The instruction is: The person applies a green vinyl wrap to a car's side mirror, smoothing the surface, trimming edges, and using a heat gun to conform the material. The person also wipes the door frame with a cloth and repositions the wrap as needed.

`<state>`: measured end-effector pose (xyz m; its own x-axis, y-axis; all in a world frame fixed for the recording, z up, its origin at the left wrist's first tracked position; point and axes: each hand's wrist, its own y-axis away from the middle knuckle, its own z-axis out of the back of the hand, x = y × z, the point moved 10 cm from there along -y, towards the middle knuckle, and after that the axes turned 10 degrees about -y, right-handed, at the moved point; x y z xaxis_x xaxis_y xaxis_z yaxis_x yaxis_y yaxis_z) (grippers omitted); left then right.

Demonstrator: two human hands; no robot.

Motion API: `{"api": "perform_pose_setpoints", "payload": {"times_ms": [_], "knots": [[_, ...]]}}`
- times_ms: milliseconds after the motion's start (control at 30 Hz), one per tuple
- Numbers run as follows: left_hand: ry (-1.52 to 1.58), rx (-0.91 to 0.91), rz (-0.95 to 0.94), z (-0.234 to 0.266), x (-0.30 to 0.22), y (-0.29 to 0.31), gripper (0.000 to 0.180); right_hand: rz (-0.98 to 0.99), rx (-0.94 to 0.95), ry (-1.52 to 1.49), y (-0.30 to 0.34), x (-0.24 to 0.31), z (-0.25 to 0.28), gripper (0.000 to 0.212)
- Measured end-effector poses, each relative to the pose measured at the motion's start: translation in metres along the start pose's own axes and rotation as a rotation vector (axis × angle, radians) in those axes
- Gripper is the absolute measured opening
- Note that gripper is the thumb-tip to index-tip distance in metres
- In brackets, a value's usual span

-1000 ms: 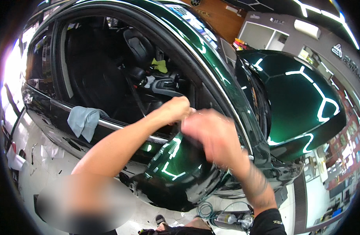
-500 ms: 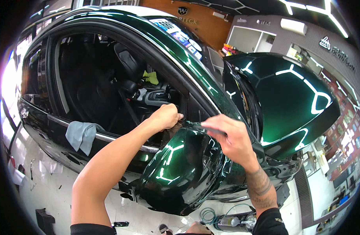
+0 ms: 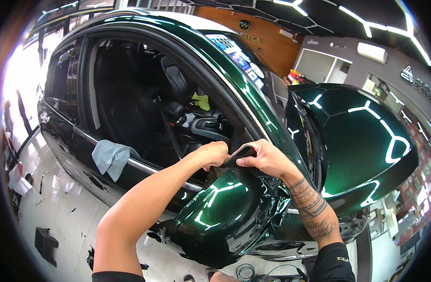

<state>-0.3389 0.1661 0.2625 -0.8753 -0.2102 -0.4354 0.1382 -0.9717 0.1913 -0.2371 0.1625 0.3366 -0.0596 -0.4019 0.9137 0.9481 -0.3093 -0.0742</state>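
Note:
My left hand point(image 3: 214, 154) is closed, knuckles up, at the front lower corner of the car's open side window. What its fingers grip is hidden. Right beside it, my right hand point(image 3: 265, 159) pinches a dark, flat, bent piece point(image 3: 242, 152) between thumb and fingers; it looks thin and flexible, with a paler edge. Both hands are above the inner end of the side mirror point(image 3: 227, 202), whose housing is covered in glossy dark green film. Loose, crumpled film point(image 3: 277, 207) shows along the mirror's right side, and ragged dark edges hang at its lower left.
A grey cloth point(image 3: 111, 159) hangs over the door sill. Inside the car are dark seats point(image 3: 126, 101) and a yellow-green cloth point(image 3: 201, 101). The green bonnet point(image 3: 361, 127) is raised at right. On the tiled floor stand a black step point(image 3: 46, 245) and a coiled green hose point(image 3: 245, 271).
My right hand has come left and turned, bringing the dark piece against my left hand. The left stays closed near the window corner. The whole view has shifted slightly.

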Motion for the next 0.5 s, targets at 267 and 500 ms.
{"api": "perform_pose_setpoints", "payload": {"times_ms": [267,500], "knots": [[-0.025,-0.592,-0.49,0.112,-0.069,0.103,0.021,0.07,0.204,-0.071,-0.027,-0.026,0.001,0.023],[-0.701,-0.189,-0.504,0.018,-0.138,0.114,0.039,-0.098,0.33,-0.053,-0.045,-0.042,-0.005,0.014]]}}
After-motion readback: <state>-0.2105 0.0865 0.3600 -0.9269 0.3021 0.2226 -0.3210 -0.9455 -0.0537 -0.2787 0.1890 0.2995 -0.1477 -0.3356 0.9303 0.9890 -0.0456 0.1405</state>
